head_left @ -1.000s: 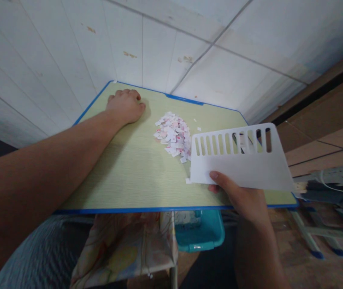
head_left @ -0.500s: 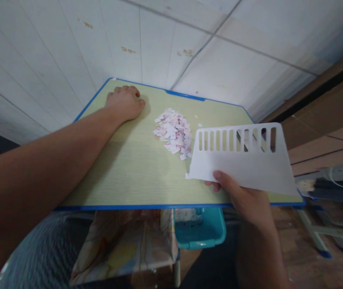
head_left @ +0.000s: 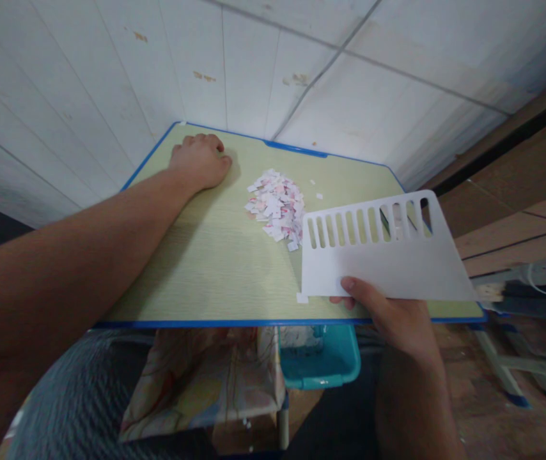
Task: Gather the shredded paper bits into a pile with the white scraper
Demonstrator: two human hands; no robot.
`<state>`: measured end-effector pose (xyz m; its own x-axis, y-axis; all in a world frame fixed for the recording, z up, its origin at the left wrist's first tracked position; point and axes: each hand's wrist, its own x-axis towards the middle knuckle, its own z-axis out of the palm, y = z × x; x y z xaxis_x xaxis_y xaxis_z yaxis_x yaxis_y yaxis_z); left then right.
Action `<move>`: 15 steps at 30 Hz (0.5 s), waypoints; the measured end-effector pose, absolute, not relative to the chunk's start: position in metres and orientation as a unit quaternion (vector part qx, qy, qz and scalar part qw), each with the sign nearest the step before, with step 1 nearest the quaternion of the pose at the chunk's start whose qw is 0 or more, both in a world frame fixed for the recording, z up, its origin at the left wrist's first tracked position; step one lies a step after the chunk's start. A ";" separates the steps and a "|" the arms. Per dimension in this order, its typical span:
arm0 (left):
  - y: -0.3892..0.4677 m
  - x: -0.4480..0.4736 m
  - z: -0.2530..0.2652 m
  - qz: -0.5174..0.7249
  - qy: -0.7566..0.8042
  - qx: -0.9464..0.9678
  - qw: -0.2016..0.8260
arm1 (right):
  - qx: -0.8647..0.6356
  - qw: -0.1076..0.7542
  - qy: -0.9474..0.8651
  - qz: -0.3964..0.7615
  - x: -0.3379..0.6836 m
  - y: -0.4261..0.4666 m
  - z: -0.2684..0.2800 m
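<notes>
One white slotted panel [head_left: 383,268] over the table's [head_left: 215,275] right side, pinched by right hand [head_left: 390,316], fingers mostly hidden beneath. Paper scraps [head_left: 277,204] heaped just left. Left hand [head_left: 199,163] on table, palm hidden; grip indeterminable. Teal bin [head_left: 321,382] partly concealed below.

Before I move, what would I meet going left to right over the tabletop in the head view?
Left hand → pile of paper scraps → white slotted panel.
</notes>
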<state>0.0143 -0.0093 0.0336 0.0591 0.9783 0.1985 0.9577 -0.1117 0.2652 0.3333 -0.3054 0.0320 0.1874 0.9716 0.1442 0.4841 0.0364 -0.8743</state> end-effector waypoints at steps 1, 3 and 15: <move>-0.010 0.015 0.034 0.164 0.667 0.726 0.029 | -0.637 0.435 -0.572 0.279 0.333 -0.305 0.032; -0.012 0.017 0.036 0.158 0.669 0.726 0.026 | -0.638 0.436 -0.573 0.273 0.331 -0.304 0.034; -0.016 0.018 0.039 0.151 0.671 0.726 0.028 | -0.669 0.449 -0.542 0.237 0.331 -0.299 0.033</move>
<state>0.0180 -0.0158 0.0385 0.0543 0.9819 0.1814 0.9650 -0.0983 0.2432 0.3311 -0.2989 0.0327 0.2994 0.9389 0.1698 0.5126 -0.0082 -0.8586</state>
